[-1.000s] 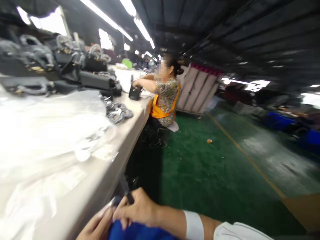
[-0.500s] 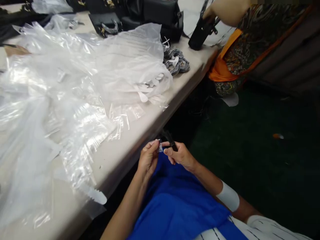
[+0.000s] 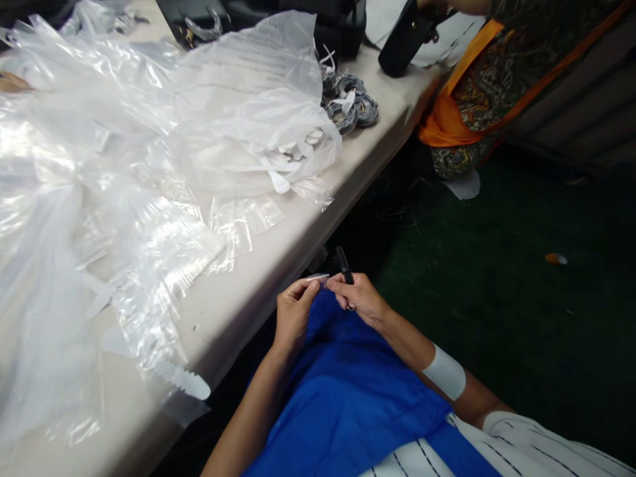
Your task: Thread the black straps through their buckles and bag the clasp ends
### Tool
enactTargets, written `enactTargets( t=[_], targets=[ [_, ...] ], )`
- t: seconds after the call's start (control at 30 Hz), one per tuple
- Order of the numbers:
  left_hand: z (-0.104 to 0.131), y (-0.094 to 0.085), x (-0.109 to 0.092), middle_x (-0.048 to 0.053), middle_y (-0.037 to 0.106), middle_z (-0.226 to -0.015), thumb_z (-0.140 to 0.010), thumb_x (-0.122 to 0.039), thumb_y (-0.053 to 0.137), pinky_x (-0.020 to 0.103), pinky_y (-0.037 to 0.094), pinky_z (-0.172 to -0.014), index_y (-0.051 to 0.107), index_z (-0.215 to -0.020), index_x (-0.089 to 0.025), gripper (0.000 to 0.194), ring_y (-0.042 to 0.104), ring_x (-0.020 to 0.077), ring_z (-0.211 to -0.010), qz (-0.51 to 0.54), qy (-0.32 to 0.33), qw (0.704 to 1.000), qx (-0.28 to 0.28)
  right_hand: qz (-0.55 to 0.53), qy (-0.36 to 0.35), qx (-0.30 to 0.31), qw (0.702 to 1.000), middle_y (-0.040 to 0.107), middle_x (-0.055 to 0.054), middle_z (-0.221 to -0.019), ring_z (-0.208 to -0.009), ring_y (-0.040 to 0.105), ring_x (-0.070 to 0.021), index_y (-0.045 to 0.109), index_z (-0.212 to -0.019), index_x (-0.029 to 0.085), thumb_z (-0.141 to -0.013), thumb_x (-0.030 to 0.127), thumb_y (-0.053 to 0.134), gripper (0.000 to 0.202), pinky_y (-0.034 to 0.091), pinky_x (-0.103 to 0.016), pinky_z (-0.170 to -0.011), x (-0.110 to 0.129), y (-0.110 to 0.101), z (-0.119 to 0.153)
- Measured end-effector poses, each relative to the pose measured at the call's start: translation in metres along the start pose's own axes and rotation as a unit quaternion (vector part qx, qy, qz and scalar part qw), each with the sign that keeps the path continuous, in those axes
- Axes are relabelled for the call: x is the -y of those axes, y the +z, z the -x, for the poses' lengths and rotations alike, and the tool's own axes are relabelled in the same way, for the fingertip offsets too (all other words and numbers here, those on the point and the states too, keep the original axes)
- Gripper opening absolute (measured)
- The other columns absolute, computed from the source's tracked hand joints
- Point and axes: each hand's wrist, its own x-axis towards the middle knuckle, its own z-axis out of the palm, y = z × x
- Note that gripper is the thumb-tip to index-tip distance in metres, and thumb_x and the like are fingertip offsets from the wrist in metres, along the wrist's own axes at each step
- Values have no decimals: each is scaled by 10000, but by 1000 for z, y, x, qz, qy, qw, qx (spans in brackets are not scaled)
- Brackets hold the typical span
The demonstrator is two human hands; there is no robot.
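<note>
My left hand (image 3: 294, 310) pinches a small clear plastic piece (image 3: 318, 278) between thumb and fingers, above my blue apron (image 3: 348, 391). My right hand (image 3: 358, 298) has its thumb and forefinger together at the right end of that piece. A black pen-like tool (image 3: 342, 260) is held in the fingers of the same hand, its upper end pointing up. Both hands are just off the table's front edge. Small clear bags (image 3: 238, 228) lie on the table to the upper left of them.
Large plastic bags (image 3: 124, 152) spread over the pale table (image 3: 218, 324). Coiled dark cords (image 3: 355, 106) and black bags (image 3: 278, 20) are at the back. Upper right, a person in an orange-trimmed apron (image 3: 447, 119) holds a black item (image 3: 405, 40). An orange scrap (image 3: 555, 258) lies on the floor.
My right thumb and forefinger have closed onto the clear piece, which now appears flatter and straighter. The black tool stands more upright. The view has shifted slightly, moving the table's contents up and left.
</note>
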Motion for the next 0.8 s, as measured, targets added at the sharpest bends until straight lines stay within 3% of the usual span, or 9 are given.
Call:
enactTargets(
  t=[0.27, 0.4, 0.6, 0.8],
  targets=[
    [-3, -14, 3, 39, 739, -762, -582, -279, 866, 268, 481, -722, 730, -749, -146, 253, 643, 153, -703, 33, -58, 998, -9, -27, 16, 7, 999, 473, 63, -420, -380, 341, -47, 605, -680, 148, -737, 458, 748, 346, 194, -211, -395, 1, 5, 3],
    [-4, -9, 10, -4, 674, -643, -532, -264, 888, 234, 432, -631, 648, -615, -134, 285, 579, 114, -611, 74, -60, 995, -14, -33, 21, 10, 999, 473, 63, -427, -382, 337, -44, 590, -666, 151, -733, 455, 757, 353, 199, -211, -396, 0, 7, 2],
    [-4, 2, 14, -13, 623, -587, -499, -299, 901, 239, 430, -639, 615, -592, -129, 346, 545, 94, -587, 150, -85, 984, -40, -42, 7, 36, 998, 471, 66, -439, -375, 321, -37, 569, -677, 158, -800, 485, 685, 368, 223, -208, -404, 0, 8, 4],
    [-5, 1, 11, -7, 626, -591, -522, -329, 892, 245, 423, -608, 556, -580, -147, 386, 566, 109, -587, 175, -86, 979, -60, 41, -14, 25, 999, 495, 69, -489, -421, 418, -60, 692, -868, 126, -636, 394, 829, 380, 309, -204, -418, 1, 10, 6]
  ],
)
